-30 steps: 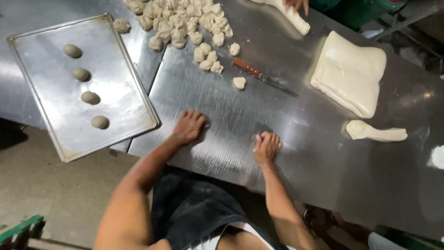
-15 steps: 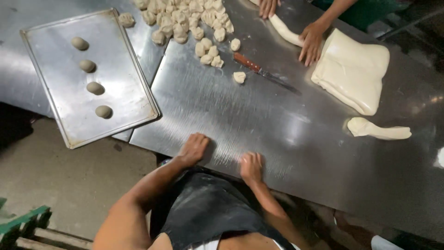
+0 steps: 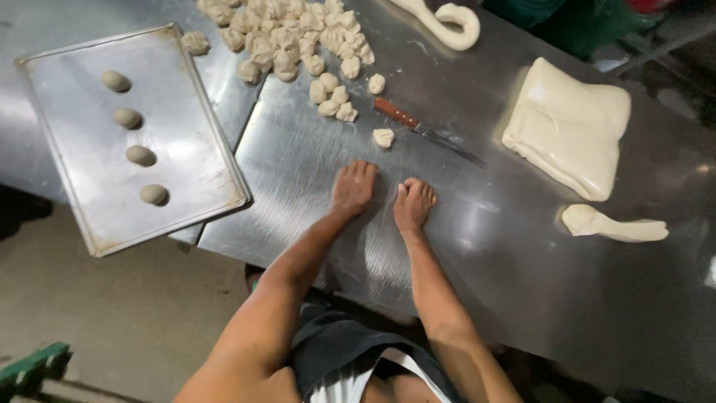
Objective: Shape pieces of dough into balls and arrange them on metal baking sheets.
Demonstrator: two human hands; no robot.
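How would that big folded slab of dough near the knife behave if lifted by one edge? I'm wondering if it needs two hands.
The folded dough slab looks thick and soft, so it would probably sag and stretch rather than stay flat. Its bulk suggests it is fairly heavy. On the smooth steel table it might cling slightly instead of sliding.

Light is moderate and uneven. The steel bench (image 3: 313, 172) throws back soft white glare near the middle and along the right edge, while the far right corner and the floor (image 3: 112, 321) lie dim. Focus is fairly sharp; the edges bend slightly.
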